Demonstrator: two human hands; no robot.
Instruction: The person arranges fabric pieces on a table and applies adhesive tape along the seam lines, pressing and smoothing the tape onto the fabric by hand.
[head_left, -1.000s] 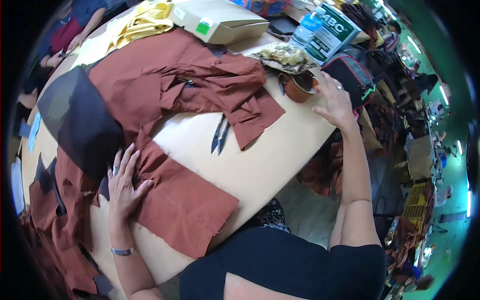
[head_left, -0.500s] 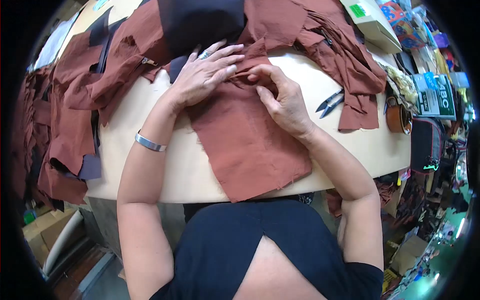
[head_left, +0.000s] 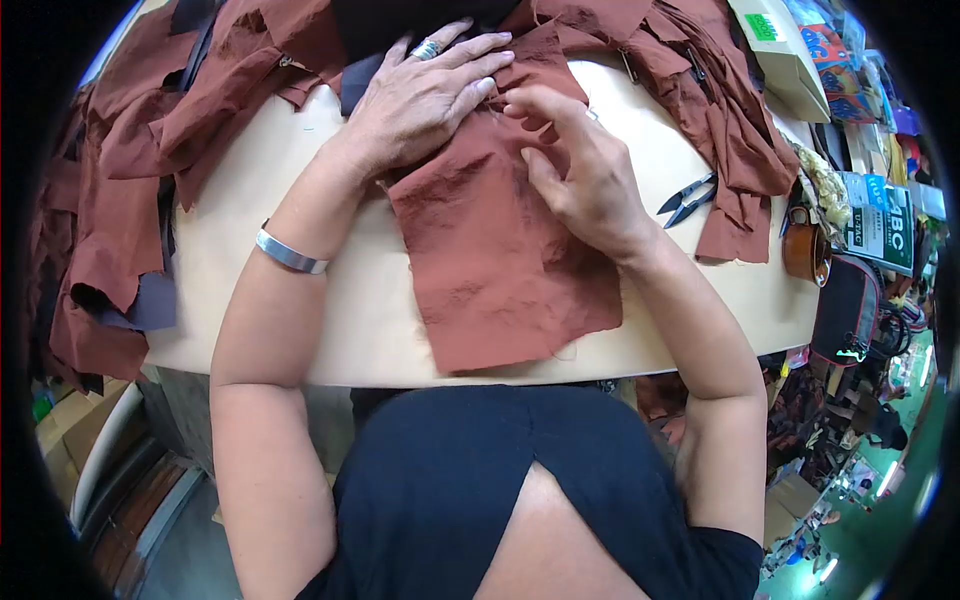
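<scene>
A reddish-brown piece of cloth lies wrinkled on the table, its lower end near the front edge. My left hand rests flat across its upper left part, fingers stretched out together, with a ring on one finger. Over the cloth's upper right side is my right hand, its fingers bent and the thumb apart from the index finger; nothing shows between them. Dark fabric sits just beyond my left hand. Small gathers show in the cloth between the two hands.
Thread snips lie on the pale table to the right. Brown garment pieces with zippers spread at the right, more brown pieces hang at the left. A box, a brown tape roll and packets stand along the right edge.
The right hand's index finger and thumb have spread a little from the cloth. The cloth's lower end has shifted up slightly and is more wrinkled. The left hand stays flat; the view has shifted.
</scene>
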